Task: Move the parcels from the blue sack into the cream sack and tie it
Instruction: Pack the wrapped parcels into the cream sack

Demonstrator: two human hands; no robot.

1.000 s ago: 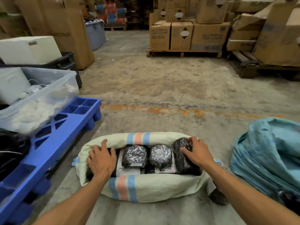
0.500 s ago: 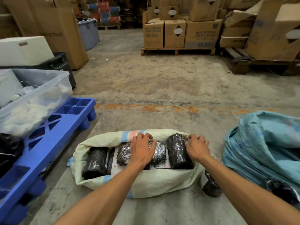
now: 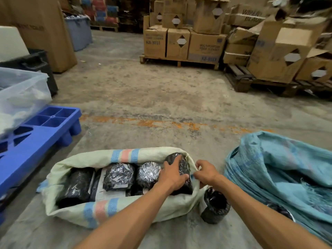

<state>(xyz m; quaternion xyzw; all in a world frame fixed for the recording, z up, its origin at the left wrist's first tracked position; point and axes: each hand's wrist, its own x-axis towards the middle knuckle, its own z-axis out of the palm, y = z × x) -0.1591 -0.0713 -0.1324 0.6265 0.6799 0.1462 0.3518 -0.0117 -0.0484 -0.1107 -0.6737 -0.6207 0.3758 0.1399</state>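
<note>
Cream sack (image 3: 125, 212) lies open on the floor (image 3: 161, 97), lower centre of frame, striped blue and pink, four black shrink-wrapped parcels inside. Blue sack (image 3: 280, 169) slumps at lower right, crumpled. Since half a second ago the left hand (image 3: 173, 175) moved off the middle parcels onto the rightmost parcel (image 3: 181, 172), fingers spread flat on it. Right hand (image 3: 206, 172) now pinches the sack's right rim. Loose parcel (image 3: 214, 206) stands on floor just beside the sack.

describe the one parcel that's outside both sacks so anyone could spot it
Start at the cream woven sack with blue and pink stripes, lying open on the concrete floor. Just off its right end, before the crumpled blue sack, stands a black plastic-wrapped parcel. Unlike the others, it sits on bare floor, in neither sack.
</note>
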